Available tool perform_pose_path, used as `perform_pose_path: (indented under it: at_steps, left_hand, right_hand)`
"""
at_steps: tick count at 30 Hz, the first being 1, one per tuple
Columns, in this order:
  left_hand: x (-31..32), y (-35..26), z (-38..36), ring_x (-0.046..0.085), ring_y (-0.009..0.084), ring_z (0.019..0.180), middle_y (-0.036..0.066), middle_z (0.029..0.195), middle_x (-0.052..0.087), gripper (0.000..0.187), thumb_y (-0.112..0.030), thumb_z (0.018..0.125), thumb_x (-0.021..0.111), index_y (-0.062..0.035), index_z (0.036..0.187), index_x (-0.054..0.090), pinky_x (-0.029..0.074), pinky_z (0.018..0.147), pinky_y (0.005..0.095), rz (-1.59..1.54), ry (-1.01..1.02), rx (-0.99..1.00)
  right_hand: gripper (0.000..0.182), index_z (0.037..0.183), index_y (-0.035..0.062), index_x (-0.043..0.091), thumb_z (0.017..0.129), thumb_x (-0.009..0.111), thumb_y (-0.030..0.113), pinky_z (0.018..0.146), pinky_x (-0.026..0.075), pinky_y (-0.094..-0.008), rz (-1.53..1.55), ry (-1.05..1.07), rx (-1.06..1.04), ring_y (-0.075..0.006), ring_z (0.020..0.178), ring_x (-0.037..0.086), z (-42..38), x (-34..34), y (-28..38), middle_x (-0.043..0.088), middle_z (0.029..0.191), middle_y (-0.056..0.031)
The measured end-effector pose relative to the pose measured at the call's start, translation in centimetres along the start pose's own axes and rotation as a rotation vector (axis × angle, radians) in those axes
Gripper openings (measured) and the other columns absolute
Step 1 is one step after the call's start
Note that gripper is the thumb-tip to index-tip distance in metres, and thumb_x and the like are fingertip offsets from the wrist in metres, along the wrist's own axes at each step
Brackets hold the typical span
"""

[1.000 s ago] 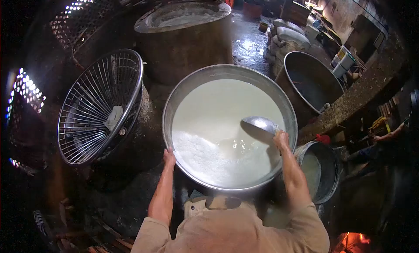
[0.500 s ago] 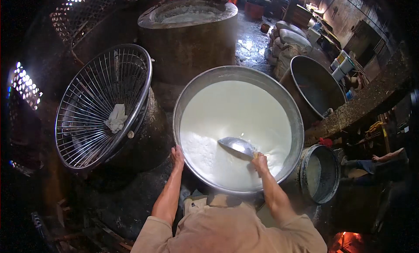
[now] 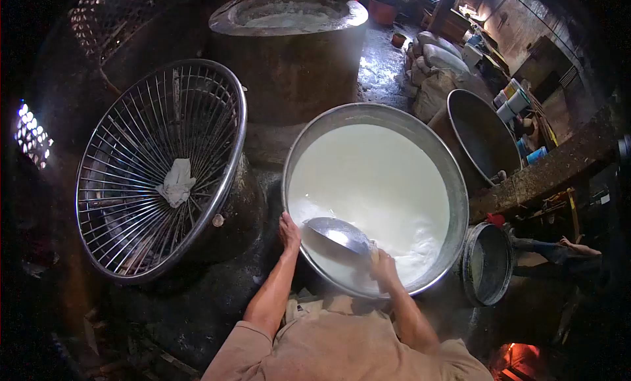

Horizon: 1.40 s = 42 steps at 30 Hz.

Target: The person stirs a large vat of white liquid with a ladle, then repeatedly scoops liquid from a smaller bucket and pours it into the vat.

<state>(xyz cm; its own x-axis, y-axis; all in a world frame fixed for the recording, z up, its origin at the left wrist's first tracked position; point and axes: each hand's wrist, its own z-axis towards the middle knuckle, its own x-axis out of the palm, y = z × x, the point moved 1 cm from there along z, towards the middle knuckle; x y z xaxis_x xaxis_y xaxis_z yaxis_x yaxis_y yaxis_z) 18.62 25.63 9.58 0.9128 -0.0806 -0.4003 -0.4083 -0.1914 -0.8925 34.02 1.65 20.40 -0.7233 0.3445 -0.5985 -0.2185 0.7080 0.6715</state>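
Note:
A wide round metal vat (image 3: 460, 177) stands in front of me, filled with a white, milky liquid (image 3: 374, 164). My right hand (image 3: 384, 269) is closed around the handle end of a shallow metal scoop (image 3: 340, 235), inside the near side of the vat. The scoop's bowl points left and sits at the liquid's surface; pale ripples and foam lie around it. On the vat's near-left rim, my left hand (image 3: 289, 232) grips the edge. Its fingertips are partly hidden.
To the left tilts a large basket of metal bars (image 3: 125, 131) holding a white cloth (image 3: 176, 182). A stone-like round vessel (image 3: 223, 23) stands behind. Right are a deep metal vat (image 3: 483, 138), a smaller drum (image 3: 468, 269), another person's arm (image 3: 582, 248) and a fire (image 3: 516, 361).
The scoop and my right hand have moved left and nearer to me within the vat. My left hand stays on the rim. The camera view has shifted slightly.

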Motion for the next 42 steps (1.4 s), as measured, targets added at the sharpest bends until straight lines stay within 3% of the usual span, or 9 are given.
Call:
perform_pose_path:
  at_steps: [3, 7, 11, 14, 16, 19, 21, 29, 42]
  left_hand:
    - [0.1, 0.0, -0.1, 0.049, 0.0433, 0.100, 0.027, 0.103, 0.055, 0.058, -0.043, 0.092, 0.024, 0.0052, 0.105, 0.053, 0.037, 0.086, 0.0472, 0.050, 0.006, -0.009]
    - [-0.6, -1.5, -0.9, 0.050, 0.0445, 0.095, 0.026, 0.098, 0.056, 0.050, -0.039, 0.093, 0.027, 0.0028, 0.099, 0.053, 0.037, 0.083, 0.0499, 0.075, 0.009, 0.009]
    - [-0.9, -2.5, -1.5, 0.049, 0.0450, 0.094, 0.027, 0.097, 0.056, 0.049, -0.038, 0.093, 0.026, 0.0030, 0.098, 0.053, 0.037, 0.082, 0.0496, 0.093, -0.027, 0.033]
    - [-1.1, -2.6, -1.4, 0.050, 0.0449, 0.093, 0.029, 0.096, 0.056, 0.049, -0.037, 0.093, 0.027, 0.0038, 0.099, 0.053, 0.039, 0.081, 0.0495, 0.095, -0.004, 0.031]
    - [-0.7, -1.9, -1.1, 0.051, 0.0447, 0.093, 0.028, 0.097, 0.056, 0.049, -0.038, 0.093, 0.027, 0.0042, 0.100, 0.053, 0.039, 0.081, 0.0495, 0.127, -0.012, 0.026]
    - [-0.6, -2.0, -1.0, 0.051, 0.0443, 0.093, 0.028, 0.098, 0.056, 0.050, -0.038, 0.093, 0.028, 0.0047, 0.102, 0.052, 0.039, 0.081, 0.0493, 0.141, -0.012, 0.014]
    - [-0.8, -2.3, -1.1, 0.051, 0.0442, 0.094, 0.028, 0.098, 0.056, 0.051, -0.038, 0.093, 0.028, 0.0048, 0.103, 0.052, 0.039, 0.082, 0.0492, 0.128, -0.002, 0.005]
    - [-0.9, -2.4, -1.1, 0.051, 0.0451, 0.092, 0.028, 0.095, 0.056, 0.046, -0.036, 0.093, 0.029, 0.0032, 0.096, 0.053, 0.039, 0.081, 0.0498, 0.130, -0.010, 0.020]
    - [-0.6, -1.2, -0.5, 0.052, 0.0444, 0.093, 0.028, 0.093, 0.058, 0.057, -0.044, 0.092, 0.027, 0.0038, 0.091, 0.058, 0.039, 0.079, 0.0505, 0.249, -0.127, 0.089]
  right_hand:
    - [0.037, 0.103, -0.0030, 0.052, 0.067, 0.056, -0.001, 0.043, 0.050, -0.0303, 0.172, 0.061, 0.002, -0.0182, 0.052, 0.058, 0.4, -2.3, 3.2, 0.059, 0.072, -0.0133]
    - [0.043, 0.107, -0.0005, 0.051, 0.065, 0.060, 0.002, 0.039, 0.048, -0.0298, 0.037, 0.072, -0.160, -0.0166, 0.049, 0.058, 4.9, -5.5, 9.0, 0.059, 0.068, -0.0124]
    - [0.043, 0.106, 0.0006, 0.051, 0.065, 0.060, 0.010, 0.067, 0.052, -0.0424, -0.296, -0.238, -0.409, -0.0344, 0.073, 0.062, 12.5, -3.7, 13.4, 0.062, 0.081, -0.0201]
    - [0.041, 0.106, -0.0009, 0.051, 0.066, 0.058, 0.005, 0.045, 0.051, -0.0369, -0.587, -0.320, -0.465, -0.0308, 0.062, 0.063, 18.2, -0.7, 13.0, 0.063, 0.081, -0.0207]
    - [0.039, 0.104, -0.0014, 0.052, 0.066, 0.058, 0.006, 0.046, 0.052, -0.0368, -0.550, -0.243, -0.397, -0.0304, 0.063, 0.063, 19.4, 0.4, 12.7, 0.063, 0.080, -0.0206]
    - [0.030, 0.094, -0.0032, 0.054, 0.066, 0.058, 0.006, 0.048, 0.055, -0.0363, -0.525, -0.180, -0.343, -0.0303, 0.062, 0.063, 19.8, 1.4, 11.1, 0.062, 0.078, -0.0201]
    - [0.039, 0.098, -0.0004, 0.053, 0.066, 0.069, 0.014, 0.078, 0.049, -0.0443, -0.553, -0.036, -0.235, -0.0359, 0.097, 0.055, 19.4, 1.6, 9.4, 0.058, 0.103, -0.0170]
    - [0.024, 0.085, -0.0012, 0.059, 0.063, 0.063, 0.010, 0.061, 0.052, -0.0420, -0.519, -0.138, -0.219, -0.0339, 0.073, 0.063, 17.3, 1.4, -0.2, 0.063, 0.079, -0.0203]
    - [0.021, 0.085, 0.0007, 0.062, 0.073, 0.053, 0.015, 0.076, 0.048, -0.0454, -0.577, 0.055, -0.070, -0.0383, 0.085, 0.059, 7.1, -5.6, -10.4, 0.061, 0.087, -0.0240]
